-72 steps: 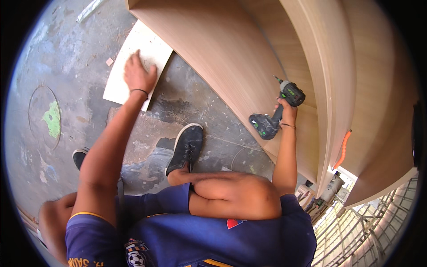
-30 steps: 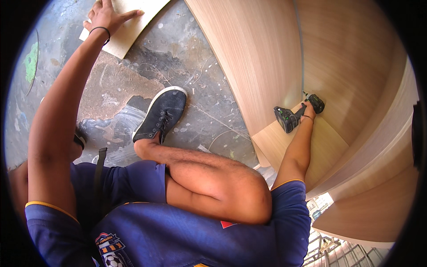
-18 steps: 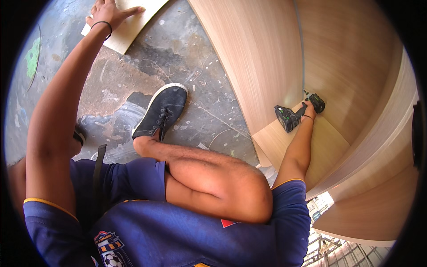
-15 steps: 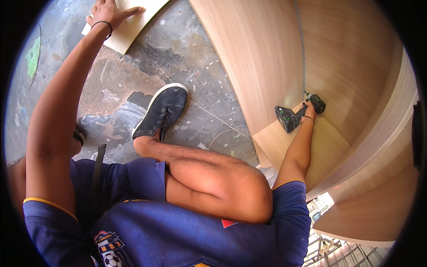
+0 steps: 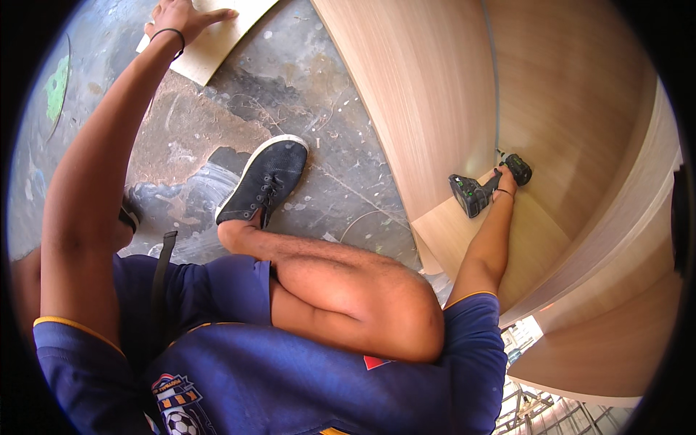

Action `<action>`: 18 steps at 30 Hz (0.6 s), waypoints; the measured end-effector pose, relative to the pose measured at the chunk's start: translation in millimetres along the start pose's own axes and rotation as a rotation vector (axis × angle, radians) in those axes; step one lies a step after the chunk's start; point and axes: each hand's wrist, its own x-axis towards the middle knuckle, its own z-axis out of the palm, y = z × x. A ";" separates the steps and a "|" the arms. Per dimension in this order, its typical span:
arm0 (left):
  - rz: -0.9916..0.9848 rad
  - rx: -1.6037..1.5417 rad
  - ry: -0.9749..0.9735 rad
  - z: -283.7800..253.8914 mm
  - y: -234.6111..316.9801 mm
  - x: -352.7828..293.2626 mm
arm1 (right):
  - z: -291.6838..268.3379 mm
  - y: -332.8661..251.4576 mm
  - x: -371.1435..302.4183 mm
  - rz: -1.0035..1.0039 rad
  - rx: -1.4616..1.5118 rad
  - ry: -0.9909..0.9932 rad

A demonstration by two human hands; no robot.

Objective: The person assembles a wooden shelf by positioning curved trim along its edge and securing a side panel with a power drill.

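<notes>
My right hand (image 5: 506, 181) is wrapped round the handle of a black cordless drill (image 5: 470, 194) with green marks. The drill's tip meets the corner where wood-grain panels (image 5: 406, 87) join, beside a grey seam line. At the upper left, my left hand (image 5: 177, 22) lies with fingers spread on a pale board (image 5: 217, 47), and the picture's edge cuts off part of this board. Only the hand's back shows, and nothing is gripped in it. A dark cord circles each wrist.
My bent leg and black shoe (image 5: 264, 177) lie between the two arms. The concrete floor (image 5: 304, 72) is stained and patched, with a thin loop of string on it. Curved-looking wooden panels (image 5: 609, 312) rise on the right, with a metal frame (image 5: 533, 406) below them.
</notes>
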 end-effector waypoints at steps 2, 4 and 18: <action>0.002 -0.013 -0.004 -2.2 3.9 -1.0 | -7.8 1.1 6.6 0.037 -0.005 0.003; -0.003 -0.023 -0.009 -1.4 3.5 -0.5 | -12.2 2.1 11.9 0.076 -0.016 0.001; 0.006 -0.011 0.001 1.8 3.6 2.5 | -30.1 14.9 39.5 0.071 -0.036 -0.115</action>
